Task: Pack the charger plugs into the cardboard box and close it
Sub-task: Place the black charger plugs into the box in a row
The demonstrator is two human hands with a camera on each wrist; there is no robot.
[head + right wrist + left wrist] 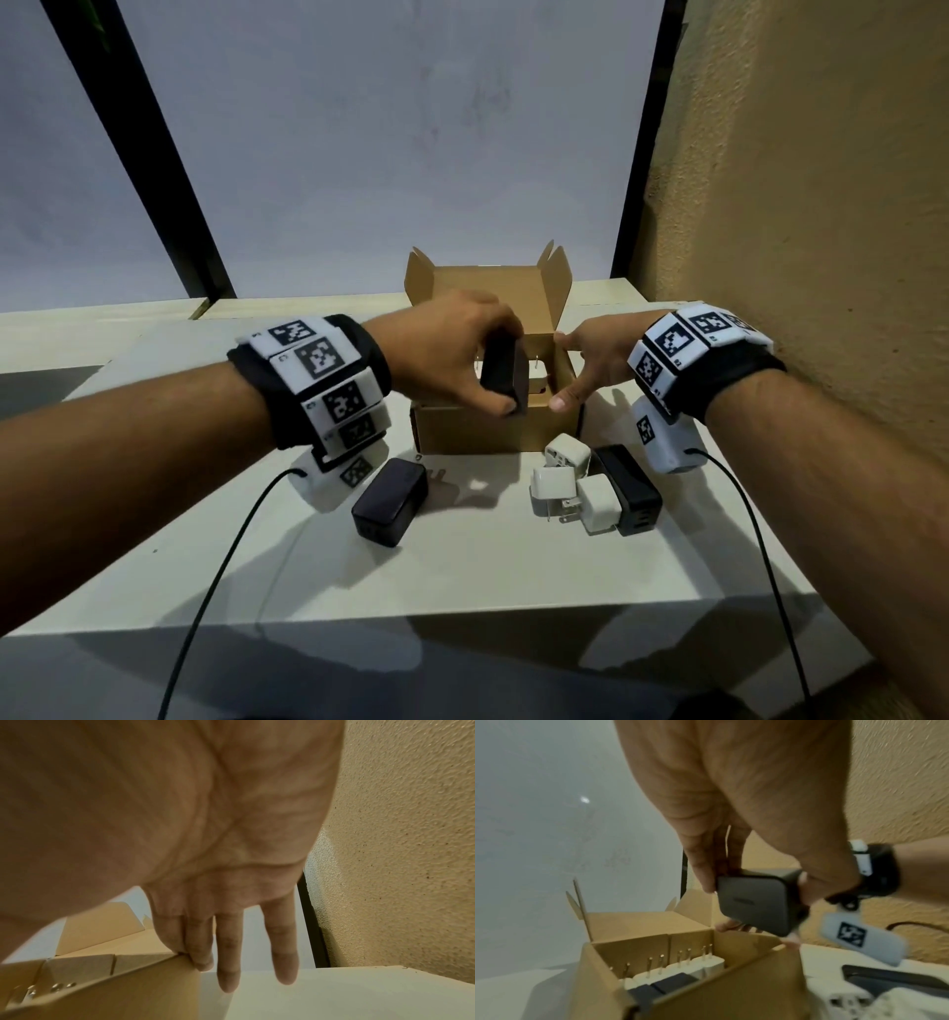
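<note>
With left grip pinching black plug just above open box and right grip spread, bracing its rim, lower straight into a gap, clear of upturned prongs on packed plugs.

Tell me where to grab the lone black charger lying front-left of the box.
Come from above and pinch the black charger across its long sides, mid-body. It lies flat on the table, and its prongs stick out toward the cardboard box.
</note>
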